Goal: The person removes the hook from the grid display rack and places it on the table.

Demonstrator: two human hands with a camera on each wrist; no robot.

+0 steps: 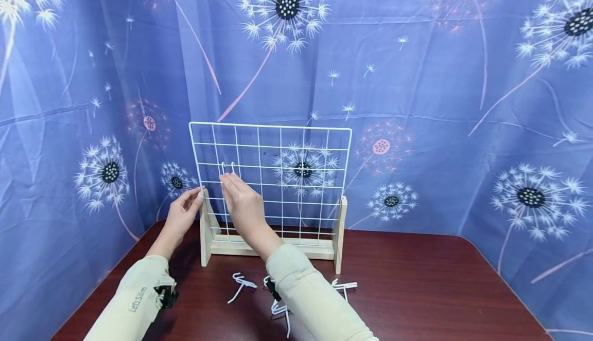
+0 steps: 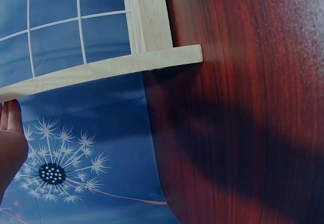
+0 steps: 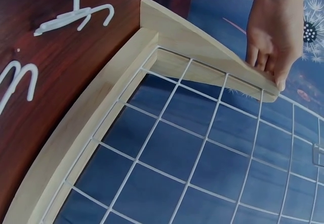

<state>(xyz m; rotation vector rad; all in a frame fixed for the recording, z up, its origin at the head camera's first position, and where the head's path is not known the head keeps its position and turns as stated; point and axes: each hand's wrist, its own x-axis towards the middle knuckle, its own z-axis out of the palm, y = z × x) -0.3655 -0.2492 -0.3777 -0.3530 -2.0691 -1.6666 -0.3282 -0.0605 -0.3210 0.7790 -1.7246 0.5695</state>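
A white wire grid panel [image 1: 270, 166] stands upright in a pale wooden stand [image 1: 340, 233]. My left hand [image 1: 182, 212] grips the top of the stand's left upright [image 3: 202, 46], with thumb and fingers on either side of the wood. My right hand [image 1: 245, 202] is raised in front of the grid's left part and holds a white wire hook [image 1: 233, 166]. The hook's two bent ends show above the fingertips, at a horizontal wire. The hook's lower part is hidden behind the hand. In the right wrist view only a bit of the hook [image 3: 318, 154] enters at the right edge.
Several white hooks lie on the dark red table [image 1: 417, 279] before the stand: one hook [image 1: 241, 283] at left, another hook [image 1: 280, 309] partly behind my right sleeve, and a third hook [image 1: 345, 285] at right. A blue dandelion-print curtain [image 1: 417, 89] hangs behind.
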